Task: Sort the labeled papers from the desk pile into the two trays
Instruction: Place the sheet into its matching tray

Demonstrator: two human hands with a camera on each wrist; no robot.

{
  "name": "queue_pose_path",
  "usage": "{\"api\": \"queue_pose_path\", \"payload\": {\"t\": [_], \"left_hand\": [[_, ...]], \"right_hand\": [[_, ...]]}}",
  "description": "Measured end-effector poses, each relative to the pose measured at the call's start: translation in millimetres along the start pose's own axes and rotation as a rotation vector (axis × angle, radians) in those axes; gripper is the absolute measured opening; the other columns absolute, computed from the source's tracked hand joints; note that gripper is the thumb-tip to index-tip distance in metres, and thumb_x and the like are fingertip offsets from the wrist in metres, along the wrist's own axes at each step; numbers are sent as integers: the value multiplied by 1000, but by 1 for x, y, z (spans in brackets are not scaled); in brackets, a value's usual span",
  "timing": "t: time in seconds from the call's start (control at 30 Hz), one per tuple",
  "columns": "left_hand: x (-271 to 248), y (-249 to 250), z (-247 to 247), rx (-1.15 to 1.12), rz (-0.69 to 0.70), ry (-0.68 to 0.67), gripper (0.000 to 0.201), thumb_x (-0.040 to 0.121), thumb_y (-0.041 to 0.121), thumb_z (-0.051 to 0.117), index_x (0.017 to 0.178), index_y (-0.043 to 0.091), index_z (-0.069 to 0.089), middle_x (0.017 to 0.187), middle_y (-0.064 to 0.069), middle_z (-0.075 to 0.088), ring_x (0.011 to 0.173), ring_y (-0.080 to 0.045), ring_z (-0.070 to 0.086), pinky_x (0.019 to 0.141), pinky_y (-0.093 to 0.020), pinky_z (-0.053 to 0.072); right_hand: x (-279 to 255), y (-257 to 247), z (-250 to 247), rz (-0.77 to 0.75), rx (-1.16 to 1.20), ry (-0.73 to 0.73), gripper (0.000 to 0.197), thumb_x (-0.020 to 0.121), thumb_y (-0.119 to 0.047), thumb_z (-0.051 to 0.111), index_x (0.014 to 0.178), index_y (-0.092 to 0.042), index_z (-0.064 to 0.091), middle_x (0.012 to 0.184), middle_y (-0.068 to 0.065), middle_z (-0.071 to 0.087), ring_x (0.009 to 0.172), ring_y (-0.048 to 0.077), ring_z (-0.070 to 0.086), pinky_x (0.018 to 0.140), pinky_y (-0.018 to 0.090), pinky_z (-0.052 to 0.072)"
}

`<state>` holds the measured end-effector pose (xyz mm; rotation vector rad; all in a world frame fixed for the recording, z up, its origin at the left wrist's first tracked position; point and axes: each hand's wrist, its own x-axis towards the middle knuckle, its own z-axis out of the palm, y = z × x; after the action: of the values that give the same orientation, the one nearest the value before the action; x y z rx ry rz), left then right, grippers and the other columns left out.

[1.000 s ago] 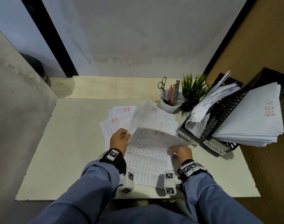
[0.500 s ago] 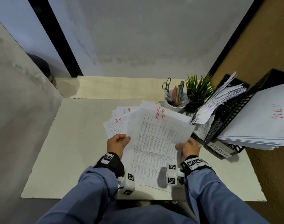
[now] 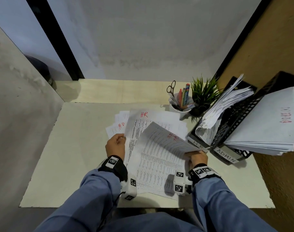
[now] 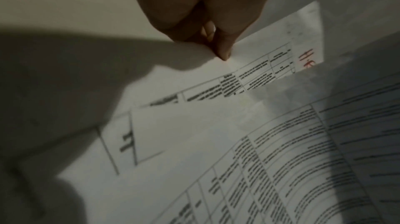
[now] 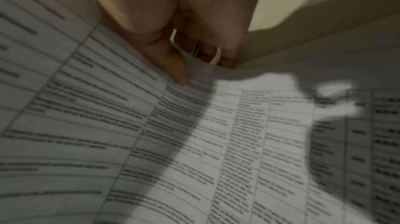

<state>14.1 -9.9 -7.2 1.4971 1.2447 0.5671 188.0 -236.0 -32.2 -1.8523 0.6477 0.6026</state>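
A printed sheet marked "H.R" in red [image 3: 161,139] is pinched at its near right edge by the right hand [image 3: 197,158], thumb on top and the other fingers [image 5: 225,56] curled beneath, so that the sheet arches up and away from the hand. The rest of the desk pile [image 3: 153,161] lies flat on the worktop [image 3: 75,148] between the two hands. At its left edge the left hand [image 3: 115,145] is closed in a pinch on the sheets that stay behind, its thumb tip [image 4: 224,53] pressing down just beside another red "H.R" mark.

The step in hand is judged to be the peeling of this one sheet for the H.R tray [image 3: 198,144], which stands just beyond the right-hand fingers, with the ADMIN tray [image 3: 226,155] farther to their right.

To do it well, the left-hand hold should be maintained until the lifted sheet is fully free, so that the sheets below are not dragged along. It cannot be told from the wrist view whether one sheet or more is caught between the right-hand fingers; this should be checked by feel. The sheet is limp and will fold, so it is best carried low and slid in edge first, over the crumpled papers already in that tray [image 3: 215,114].
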Motion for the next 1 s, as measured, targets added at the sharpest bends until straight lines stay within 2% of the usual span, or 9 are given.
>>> {"api": "queue_pose_path", "payload": {"t": [0.17, 0.33, 0.43, 0.6, 0.7, 0.77, 0.8, 0.9, 1.0], "left_hand": [[-4, 3, -1, -176, -90, -30, 28, 80, 5, 56, 69, 27, 70, 83, 2, 69, 73, -17, 57, 74, -26, 46], [-2, -2, -2, -265, -141, -117, 23, 69, 6, 55, 53, 19, 65, 78, -8, 70, 84, -28, 62, 87, -42, 49], [0, -2, 1, -272, -183, -154, 37, 73, -5, 47, 49, 19, 62, 78, -10, 72, 84, -29, 63, 86, -46, 50], [-7, 6, 2, -234, -188, -131, 40, 78, -1, 46, 46, 22, 54, 63, -2, 53, 75, -21, 45, 68, -30, 35], [-13, 14, 2, -271, -232, -234, 23, 83, 35, 52, 64, 27, 64, 79, 0, 61, 84, -21, 51, 75, -32, 41], [-18, 15, 3, -315, -274, -370, 49, 72, 72, 55, 103, 36, 67, 115, 5, 66, 109, -16, 59, 98, -38, 43], [-23, 19, 3, -322, -248, -415, 60, 68, 75, 58, 114, 37, 63, 122, 8, 63, 115, -14, 57, 102, -39, 42], [-35, 43, 3, -341, -111, -404, 39, 69, 37, 73, 106, 27, 66, 109, -3, 70, 105, -25, 65, 94, -45, 51], [-36, 75, -4, -233, 72, -220, 18, 80, 17, 68, 98, 16, 66, 96, -5, 70, 92, -26, 67, 85, -46, 56]], "right_hand": [[-14, 0, -4, -152, -156, -147, 31, 81, 6, 60, 64, -19, 62, 68, 0, 57, 67, 18, 54, 67, 25, 46], [-17, -3, 1, -158, -146, -208, 34, 84, 8, 50, 66, -19, 61, 70, -1, 56, 73, 18, 53, 80, 33, 47], [-25, -9, 5, -154, -129, -208, 30, 82, 5, 55, 63, -19, 52, 68, -2, 51, 71, 18, 51, 76, 33, 47], [-30, -7, 10, -81, 96, -227, 25, 56, 18, 57, 64, -6, 59, 51, -1, 56, 65, 20, 48, 53, 26, 42], [-29, -1, 14, -81, 161, -301, 32, 58, 16, 61, 81, -6, 66, 82, 6, 68, 86, 30, 57, 70, 41, 50], [-46, -9, 18, -74, 233, -387, 45, 59, 13, 65, 103, 2, 65, 108, 17, 66, 99, 34, 61, 90, 47, 49], [-55, -15, 19, -90, 268, -414, 48, 63, 13, 66, 111, 7, 60, 115, 20, 63, 100, 33, 61, 91, 45, 49], [-86, -39, 20, -296, 244, -426, 22, 80, 10, 61, 94, -7, 65, 101, 11, 69, 90, 22, 65, 72, 25, 52], [-121, -64, 12, -621, 223, -392, 24, 86, 4, 59, 87, -20, 61, 89, -3, 66, 78, -2, 66, 64, 10, 50]]}}
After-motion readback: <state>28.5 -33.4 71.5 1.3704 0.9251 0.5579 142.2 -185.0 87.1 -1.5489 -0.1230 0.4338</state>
